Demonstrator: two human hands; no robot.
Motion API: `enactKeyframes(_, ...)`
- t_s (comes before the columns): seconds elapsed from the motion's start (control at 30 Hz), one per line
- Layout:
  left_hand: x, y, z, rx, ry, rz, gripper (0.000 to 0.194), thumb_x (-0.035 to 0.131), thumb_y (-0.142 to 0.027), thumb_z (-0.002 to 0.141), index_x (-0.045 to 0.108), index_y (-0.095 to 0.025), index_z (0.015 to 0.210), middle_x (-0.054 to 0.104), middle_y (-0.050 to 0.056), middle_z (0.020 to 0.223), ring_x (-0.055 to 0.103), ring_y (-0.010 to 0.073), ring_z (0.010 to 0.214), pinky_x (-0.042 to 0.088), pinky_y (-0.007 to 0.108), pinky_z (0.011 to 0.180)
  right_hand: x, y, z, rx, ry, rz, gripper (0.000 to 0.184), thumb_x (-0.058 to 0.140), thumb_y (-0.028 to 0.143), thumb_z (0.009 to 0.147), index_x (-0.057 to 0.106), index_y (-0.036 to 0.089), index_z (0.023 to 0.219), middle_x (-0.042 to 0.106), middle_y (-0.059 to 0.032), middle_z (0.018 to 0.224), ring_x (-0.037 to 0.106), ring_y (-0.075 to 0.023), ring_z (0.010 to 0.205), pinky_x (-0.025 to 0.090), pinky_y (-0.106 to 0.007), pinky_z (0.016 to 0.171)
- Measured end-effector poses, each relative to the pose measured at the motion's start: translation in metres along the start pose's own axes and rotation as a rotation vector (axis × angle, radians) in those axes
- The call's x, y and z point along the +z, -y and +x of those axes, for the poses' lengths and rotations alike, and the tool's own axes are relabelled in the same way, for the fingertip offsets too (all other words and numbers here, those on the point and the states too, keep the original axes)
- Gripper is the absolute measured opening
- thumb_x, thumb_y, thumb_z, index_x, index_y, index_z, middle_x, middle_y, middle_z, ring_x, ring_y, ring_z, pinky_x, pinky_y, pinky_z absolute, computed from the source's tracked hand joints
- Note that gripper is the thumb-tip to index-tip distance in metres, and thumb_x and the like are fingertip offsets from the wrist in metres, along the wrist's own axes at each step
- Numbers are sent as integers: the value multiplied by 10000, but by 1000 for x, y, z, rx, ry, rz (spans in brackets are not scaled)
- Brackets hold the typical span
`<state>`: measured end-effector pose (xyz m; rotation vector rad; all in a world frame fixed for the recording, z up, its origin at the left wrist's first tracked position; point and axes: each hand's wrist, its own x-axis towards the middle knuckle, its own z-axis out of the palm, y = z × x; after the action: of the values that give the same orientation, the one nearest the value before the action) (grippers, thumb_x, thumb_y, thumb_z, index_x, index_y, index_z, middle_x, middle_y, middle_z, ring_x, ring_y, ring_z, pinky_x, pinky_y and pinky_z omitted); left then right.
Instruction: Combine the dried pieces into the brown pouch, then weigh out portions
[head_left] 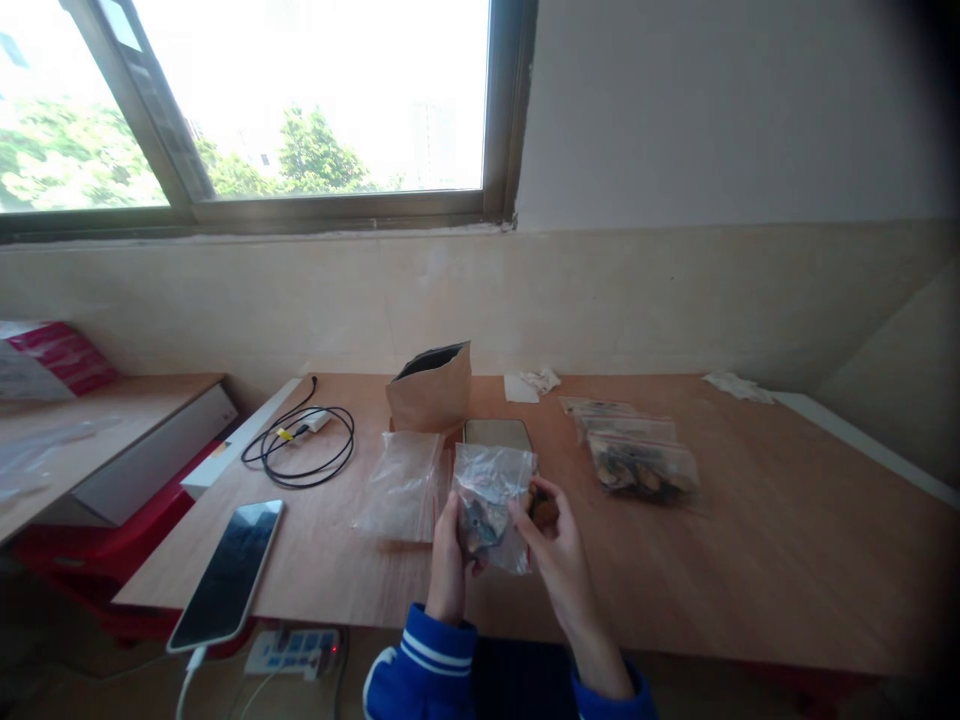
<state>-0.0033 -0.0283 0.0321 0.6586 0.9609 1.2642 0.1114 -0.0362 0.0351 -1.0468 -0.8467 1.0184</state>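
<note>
My left hand (448, 558) grips the left side of a small clear zip bag (491, 505) with dark pieces inside, held upright above the near edge of the wooden table (750, 540). My right hand (553, 545) pinches the bag's right side, fingers closed, with some brown pieces under its fingertips. An empty clear bag (401, 485) lies flat just left of my hands. A brown paper pouch (431, 390) stands open behind them, with a flat dark tray (496, 433) beside it.
Several filled clear bags (637, 455) lie to the right. A phone (229, 572) rests at the table's left corner, cabled to a power strip (292, 652) below. A coiled black cable (304, 445), crumpled tissues (536, 382), a window and a side table (90, 410) surround.
</note>
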Motion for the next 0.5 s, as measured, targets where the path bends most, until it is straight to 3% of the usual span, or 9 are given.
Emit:
enactKeyframes(0.1, 3, 5, -1, 19, 23, 56, 503, 525, -603, 754, 606, -132, 910, 495, -33, 541, 381, 59, 386, 221, 159, 323, -5, -1, -1, 3, 99, -31, 470, 725, 379, 690, 522, 232, 1088, 648, -62, 1038, 638, -223, 921, 527, -348, 790)
enactKeyframes(0.2, 6, 10, 0, 6, -29, 114, 546, 562, -599, 723, 599, -134, 1006, 511, -32, 553, 394, 66, 386, 244, 162, 318, -10, -2, -1, 9, 177, -33, 481, 736, 367, 681, 515, 241, 1090, 653, -60, 1050, 648, -226, 905, 535, -337, 755)
enactKeyframes(0.33, 9, 8, 5, 30, -36, 106, 524, 563, -573, 732, 601, -131, 1012, 498, -39, 549, 389, 65, 382, 251, 156, 307, -10, 0, 1, -25, 39, -17, 465, 744, 360, 678, 531, 241, 1073, 655, -35, 1000, 639, -188, 899, 515, -312, 797)
enactKeyframes(0.5, -3, -16, 24, 36, -130, -75, 434, 558, -498, 766, 609, -122, 976, 546, -20, 584, 395, 49, 370, 238, 142, 302, -3, 4, 13, 61, -108, 304, 417, 710, 425, 693, 538, 248, 1030, 647, -10, 954, 636, -164, 900, 519, -293, 789)
